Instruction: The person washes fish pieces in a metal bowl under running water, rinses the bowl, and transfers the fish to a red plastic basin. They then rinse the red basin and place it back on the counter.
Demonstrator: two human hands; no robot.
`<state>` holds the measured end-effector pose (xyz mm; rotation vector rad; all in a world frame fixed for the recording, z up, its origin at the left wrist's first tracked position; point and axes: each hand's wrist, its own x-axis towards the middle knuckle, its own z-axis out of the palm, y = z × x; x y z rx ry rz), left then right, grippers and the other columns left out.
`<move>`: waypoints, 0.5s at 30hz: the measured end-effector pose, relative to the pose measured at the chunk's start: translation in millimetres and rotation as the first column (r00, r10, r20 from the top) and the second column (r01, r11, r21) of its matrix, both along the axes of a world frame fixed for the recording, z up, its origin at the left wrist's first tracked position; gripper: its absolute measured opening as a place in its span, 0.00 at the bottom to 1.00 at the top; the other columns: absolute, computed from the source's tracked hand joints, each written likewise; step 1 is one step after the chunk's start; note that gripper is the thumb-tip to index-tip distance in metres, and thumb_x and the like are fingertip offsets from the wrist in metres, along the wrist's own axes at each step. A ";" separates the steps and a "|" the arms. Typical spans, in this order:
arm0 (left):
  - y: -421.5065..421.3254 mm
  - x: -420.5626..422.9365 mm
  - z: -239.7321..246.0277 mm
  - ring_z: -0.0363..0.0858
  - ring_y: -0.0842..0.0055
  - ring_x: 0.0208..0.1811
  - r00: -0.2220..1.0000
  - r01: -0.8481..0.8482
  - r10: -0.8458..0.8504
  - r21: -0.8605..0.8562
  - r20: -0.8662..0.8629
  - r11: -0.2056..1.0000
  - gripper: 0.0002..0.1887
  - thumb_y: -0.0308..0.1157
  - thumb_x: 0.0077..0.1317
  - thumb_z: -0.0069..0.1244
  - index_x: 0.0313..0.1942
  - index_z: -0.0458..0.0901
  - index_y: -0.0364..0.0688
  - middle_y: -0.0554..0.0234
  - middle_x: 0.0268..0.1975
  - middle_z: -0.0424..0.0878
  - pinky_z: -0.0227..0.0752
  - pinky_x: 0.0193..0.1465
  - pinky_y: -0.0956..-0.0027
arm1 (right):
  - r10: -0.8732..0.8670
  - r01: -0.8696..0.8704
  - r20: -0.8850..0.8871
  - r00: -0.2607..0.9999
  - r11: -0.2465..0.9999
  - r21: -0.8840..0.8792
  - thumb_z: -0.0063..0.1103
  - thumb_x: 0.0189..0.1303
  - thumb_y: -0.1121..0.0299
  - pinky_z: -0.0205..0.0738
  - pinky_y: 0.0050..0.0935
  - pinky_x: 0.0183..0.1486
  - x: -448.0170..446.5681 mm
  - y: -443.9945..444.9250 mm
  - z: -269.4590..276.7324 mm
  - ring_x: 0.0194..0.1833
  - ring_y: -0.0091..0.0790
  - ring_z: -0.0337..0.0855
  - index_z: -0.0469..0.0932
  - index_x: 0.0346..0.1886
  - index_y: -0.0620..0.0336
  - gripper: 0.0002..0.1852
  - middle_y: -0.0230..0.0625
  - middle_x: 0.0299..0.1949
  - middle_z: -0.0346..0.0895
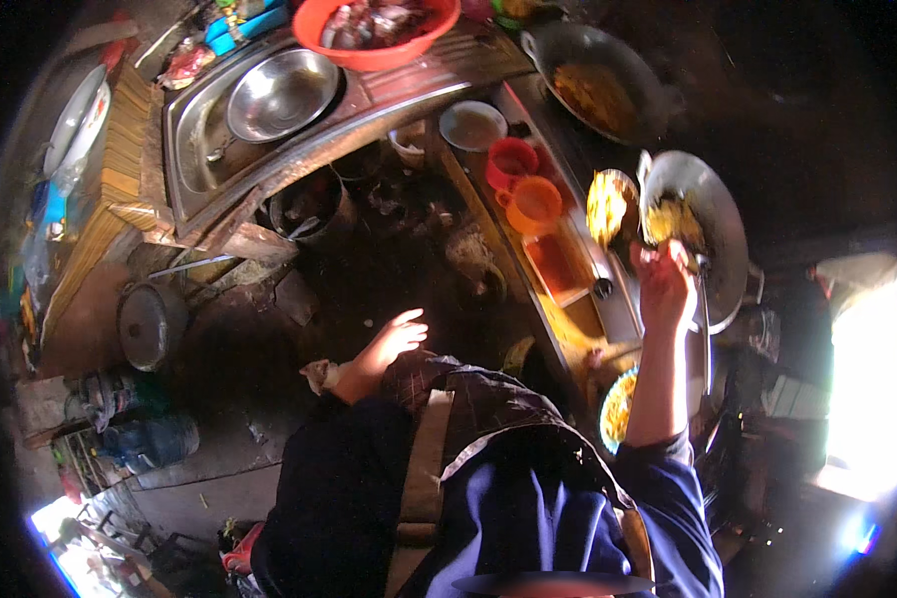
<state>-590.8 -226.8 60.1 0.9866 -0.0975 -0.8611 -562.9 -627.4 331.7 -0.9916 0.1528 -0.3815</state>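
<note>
My right hand (665,288) is raised at the edge of a metal wok (721,202), its fingers closed around what looks like a dark utensil handle (692,263). Blur and shadow hide where that handle leads. Yellow food (673,220) lies inside the wok. Left of the rim, more yellow food (607,205) catches bright light on a rounded surface, perhaps a skimmer. A thin metal rod (707,329) runs down beside my wrist. My left hand (400,334) hangs in front of my apron (478,389), fingers slightly apart, holding nothing.
A second wok (643,82) with brownish contents stands farther back. Red (512,161) and orange (534,205) plastic cups and a pale bowl (473,125) line the counter. A steel basin (284,93) sits in the sink, near a red basin (377,58). A patterned bowl (609,415) is by my right forearm.
</note>
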 end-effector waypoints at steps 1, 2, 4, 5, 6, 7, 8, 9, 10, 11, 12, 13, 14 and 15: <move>21.8 7.7 -5.9 0.73 0.75 0.47 0.997 -0.051 0.056 0.099 -0.055 0.994 0.24 0.33 0.62 0.42 0.60 0.58 0.45 0.61 0.48 0.73 0.67 0.49 0.71 | 0.016 -0.014 0.069 0.997 1.000 -0.022 0.51 0.56 0.70 0.67 0.42 0.50 41.2 17.0 12.1 0.32 0.33 0.75 0.70 0.33 0.60 0.05 0.30 0.29 0.70; 40.9 14.8 -12.2 0.74 0.75 0.46 0.986 -0.102 0.131 0.249 -0.101 0.963 0.25 0.33 0.62 0.43 0.59 0.58 0.45 0.61 0.47 0.74 0.69 0.45 0.71 | 0.008 0.002 0.138 0.990 0.997 -0.071 0.52 0.56 0.71 0.68 0.42 0.49 82.5 35.0 25.8 0.33 0.34 0.74 0.70 0.33 0.60 0.05 0.31 0.29 0.70; 73.8 26.5 -25.0 0.76 0.76 0.42 0.923 -0.213 0.327 0.437 -0.205 0.874 0.26 0.33 0.60 0.45 0.59 0.59 0.46 0.62 0.45 0.76 0.71 0.38 0.72 | -0.033 0.086 0.262 0.964 0.977 -0.195 0.51 0.55 0.74 0.69 0.42 0.48 168.5 79.7 49.4 0.34 0.35 0.74 0.70 0.33 0.60 0.03 0.34 0.30 0.71; 90.2 27.3 -30.6 0.76 0.76 0.41 0.860 -0.272 0.435 0.483 -0.265 0.832 0.26 0.33 0.60 0.46 0.59 0.59 0.46 0.62 0.44 0.76 0.70 0.36 0.73 | -0.014 0.131 0.354 0.935 0.942 -0.308 0.51 0.54 0.75 0.69 0.42 0.48 211.5 105.1 58.0 0.34 0.36 0.74 0.71 0.33 0.60 0.03 0.35 0.31 0.71; 105.8 28.5 -36.3 0.76 0.76 0.41 0.848 -0.296 0.467 0.510 -0.248 0.808 0.27 0.32 0.59 0.47 0.59 0.59 0.46 0.61 0.44 0.76 0.70 0.35 0.73 | -0.103 0.428 0.464 0.880 0.596 -0.679 0.51 0.54 0.76 0.69 0.43 0.48 250.7 127.8 66.6 0.34 0.37 0.74 0.70 0.33 0.61 0.03 0.36 0.30 0.71; 121.1 29.9 -41.8 0.76 0.75 0.41 0.760 -0.363 0.555 0.486 -0.340 0.795 0.28 0.31 0.58 0.48 0.59 0.59 0.46 0.59 0.45 0.76 0.69 0.34 0.72 | -0.039 0.611 0.610 0.792 0.024 -0.791 0.50 0.53 0.77 0.69 0.44 0.49 287.6 148.8 72.4 0.34 0.38 0.74 0.70 0.32 0.61 0.03 0.37 0.30 0.71; 131.2 28.8 -47.1 0.76 0.75 0.40 0.752 -0.393 0.588 0.515 -0.297 0.762 0.28 0.31 0.58 0.48 0.60 0.59 0.47 0.60 0.44 0.76 0.69 0.34 0.71 | 0.024 0.613 0.612 0.790 -0.037 -0.789 0.49 0.54 0.76 0.68 0.40 0.49 323.2 171.3 73.2 0.35 0.40 0.74 0.70 0.35 0.62 0.05 0.39 0.31 0.71; 140.0 25.5 -50.7 0.75 0.75 0.39 0.733 -0.406 0.633 0.587 -0.248 0.700 0.28 0.30 0.58 0.48 0.60 0.58 0.47 0.60 0.43 0.76 0.69 0.34 0.70 | 0.087 0.620 0.614 0.784 -0.123 -0.775 0.48 0.56 0.75 0.66 0.35 0.48 356.0 190.3 73.4 0.36 0.42 0.73 0.70 0.37 0.63 0.06 0.40 0.32 0.72; 148.0 23.2 -52.9 0.75 0.75 0.38 0.680 -0.482 0.678 0.526 -0.279 0.700 0.28 0.30 0.59 0.47 0.60 0.58 0.47 0.60 0.42 0.75 0.69 0.34 0.69 | 0.171 0.652 0.630 0.758 -0.198 -0.731 0.48 0.55 0.75 0.66 0.37 0.50 386.7 204.3 76.1 0.34 0.41 0.73 0.71 0.35 0.63 0.05 0.40 0.30 0.72; 154.3 18.7 -53.1 0.75 0.74 0.38 0.623 -0.550 0.719 0.481 -0.308 0.683 0.27 0.29 0.59 0.46 0.59 0.59 0.47 0.60 0.41 0.75 0.69 0.34 0.69 | 0.254 0.683 0.634 0.730 -0.268 -0.680 0.48 0.55 0.76 0.66 0.39 0.51 410.2 213.1 76.4 0.33 0.41 0.73 0.71 0.33 0.63 0.04 0.39 0.29 0.71; 158.8 17.1 -52.5 0.75 0.74 0.37 0.530 -0.581 0.758 0.487 -0.381 0.652 0.26 0.29 0.59 0.46 0.59 0.59 0.47 0.61 0.41 0.75 0.69 0.35 0.68 | 0.225 0.707 0.670 0.707 -0.192 -0.681 0.48 0.55 0.73 0.66 0.40 0.48 426.0 212.2 78.3 0.37 0.48 0.71 0.71 0.35 0.63 0.06 0.46 0.32 0.69; 161.1 16.4 -51.2 0.75 0.74 0.37 0.552 -0.602 0.758 0.463 -0.347 0.651 0.26 0.28 0.59 0.45 0.59 0.60 0.47 0.61 0.40 0.75 0.69 0.35 0.68 | 0.190 0.725 0.701 0.687 -0.120 -0.678 0.48 0.55 0.70 0.66 0.40 0.44 439.0 208.4 83.1 0.41 0.55 0.68 0.71 0.37 0.64 0.09 0.52 0.36 0.67; 162.2 14.4 -48.7 0.75 0.73 0.37 0.540 -0.587 0.762 0.488 -0.357 0.645 0.25 0.28 0.59 0.45 0.58 0.60 0.46 0.61 0.40 0.75 0.69 0.35 0.68 | 0.026 0.741 0.742 0.670 0.034 -0.670 0.45 0.50 0.80 0.66 0.41 0.39 449.9 209.0 84.3 0.36 0.54 0.67 0.69 0.32 0.62 0.06 0.50 0.31 0.64; 162.3 16.8 -47.3 0.75 0.73 0.37 0.557 -0.584 0.762 0.496 -0.331 0.643 0.25 0.28 0.59 0.45 0.58 0.60 0.46 0.62 0.40 0.75 0.69 0.36 0.68 | -0.098 0.754 0.759 0.643 -0.090 -0.651 0.47 0.50 0.80 0.66 0.38 0.38 451.3 201.2 86.6 0.34 0.47 0.70 0.68 0.31 0.61 0.04 0.46 0.30 0.67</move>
